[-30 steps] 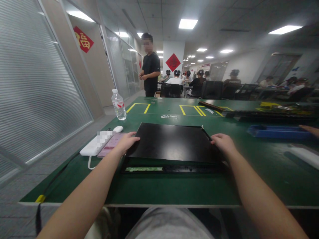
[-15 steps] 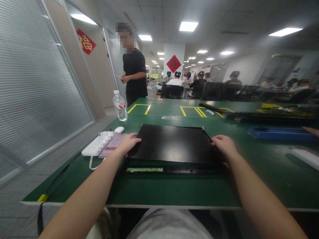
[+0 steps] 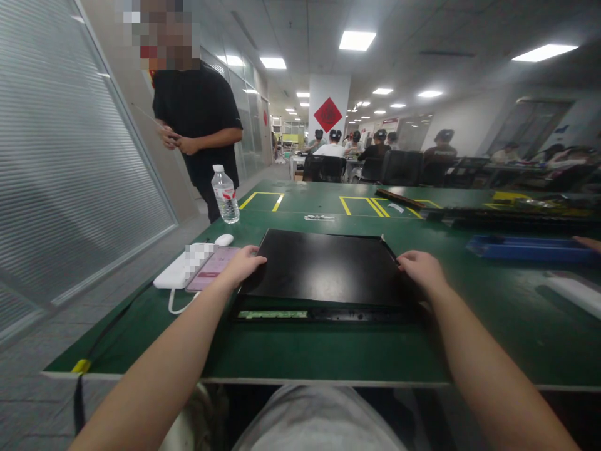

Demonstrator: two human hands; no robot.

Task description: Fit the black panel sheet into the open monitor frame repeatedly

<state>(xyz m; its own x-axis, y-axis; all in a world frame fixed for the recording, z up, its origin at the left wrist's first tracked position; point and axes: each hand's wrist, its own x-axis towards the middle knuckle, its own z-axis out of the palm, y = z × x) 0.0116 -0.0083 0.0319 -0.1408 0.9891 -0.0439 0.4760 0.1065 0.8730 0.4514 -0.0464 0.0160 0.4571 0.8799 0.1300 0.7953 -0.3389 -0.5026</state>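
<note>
A black flat screen panel (image 3: pixel 323 266) lies in front of me over the green table (image 3: pixel 328 360), its near edge looking slightly raised. Along its near side runs a dark frame strip (image 3: pixel 366 314) with a green circuit board (image 3: pixel 272 314) at its left part. My left hand (image 3: pixel 245 266) grips the panel's left edge, thumb on top. My right hand (image 3: pixel 422 272) pinches the right edge near the far corner; its lower fingers are hidden. A thin rim shows along the panel's far and right sides.
At left lie a white power bank (image 3: pixel 176 269), a phone (image 3: pixel 213 266) and a white earbud case (image 3: pixel 224 240). A water bottle (image 3: pixel 225 195) stands behind them. A blue tray (image 3: pixel 530 248) is at right, beside another person's hand (image 3: pixel 589 243). A person (image 3: pixel 197 119) stands at the far left.
The standing person has come closer and further left. My hands keep their hold on the screen panel, with hardly any movement; the view has shifted slightly.
</note>
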